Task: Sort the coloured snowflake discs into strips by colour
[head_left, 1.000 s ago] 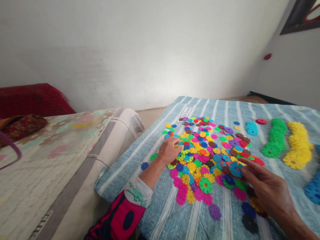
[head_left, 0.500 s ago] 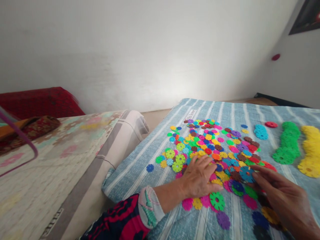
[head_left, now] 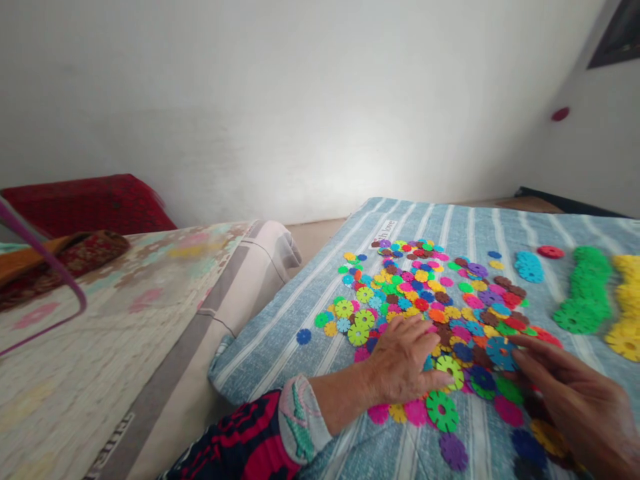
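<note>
My left hand [head_left: 403, 357] lies palm down on a spread pile of notched, flower-like plastic discs [head_left: 420, 277] in many colours, its fingers apart. A lime-green disc [head_left: 449, 372] shows beside its thumb; whether the hand grips it I cannot tell. Between the thumb and forefinger of my right hand [head_left: 575, 393] is a blue notched disc [head_left: 501, 353], held just over the pile. Nearer to me lie a green disc [head_left: 443, 411] and a purple disc [head_left: 453, 451]. Part of the pile is hidden under both hands.
On the blue striped cloth [head_left: 280, 360] at the right are grouped green discs [head_left: 583, 293], yellow discs [head_left: 627, 307], light-blue discs [head_left: 529, 267] and a red disc [head_left: 551, 252]. A bed [head_left: 165, 320] with a patterned cover stands at left, a gap between. A white wall rises behind.
The lime-green disc has come into view by my left thumb, over where yellow discs lay. My right hand keeps hold of the blue disc. The whole view has shifted slightly.
</note>
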The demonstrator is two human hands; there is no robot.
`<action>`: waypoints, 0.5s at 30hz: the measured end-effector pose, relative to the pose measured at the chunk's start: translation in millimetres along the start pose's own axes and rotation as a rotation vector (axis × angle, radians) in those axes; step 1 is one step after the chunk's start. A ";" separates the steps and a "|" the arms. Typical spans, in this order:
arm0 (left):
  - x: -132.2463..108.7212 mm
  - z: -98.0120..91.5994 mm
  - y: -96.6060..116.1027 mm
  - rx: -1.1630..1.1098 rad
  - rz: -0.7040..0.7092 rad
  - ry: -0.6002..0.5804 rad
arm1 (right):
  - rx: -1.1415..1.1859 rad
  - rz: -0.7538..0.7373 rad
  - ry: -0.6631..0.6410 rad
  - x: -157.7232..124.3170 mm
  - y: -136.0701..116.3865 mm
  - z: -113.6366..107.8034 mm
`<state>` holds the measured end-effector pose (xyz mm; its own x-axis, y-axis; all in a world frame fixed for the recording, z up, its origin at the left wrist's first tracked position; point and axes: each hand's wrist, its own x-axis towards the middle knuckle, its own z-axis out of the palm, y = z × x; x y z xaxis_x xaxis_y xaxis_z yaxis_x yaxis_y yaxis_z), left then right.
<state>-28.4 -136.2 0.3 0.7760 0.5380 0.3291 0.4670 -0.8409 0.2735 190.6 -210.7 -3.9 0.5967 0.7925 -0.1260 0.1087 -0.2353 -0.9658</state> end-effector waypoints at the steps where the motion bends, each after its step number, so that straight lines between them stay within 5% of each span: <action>1: -0.8 0.7 0.3 0.002 0.007 -0.028 | 0.005 -0.011 -0.007 0.6 1.5 0.1; 15: 7.4 -7.2 1.6 -0.123 0.028 -0.121 | 0.113 -0.165 -0.089 18.5 -14.4 3.9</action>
<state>-25.0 -133.1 9.7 0.8370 0.4970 0.2287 0.3948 -0.8381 0.3764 196.9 -190.4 6.7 0.5053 0.8627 0.0217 0.1063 -0.0373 -0.9936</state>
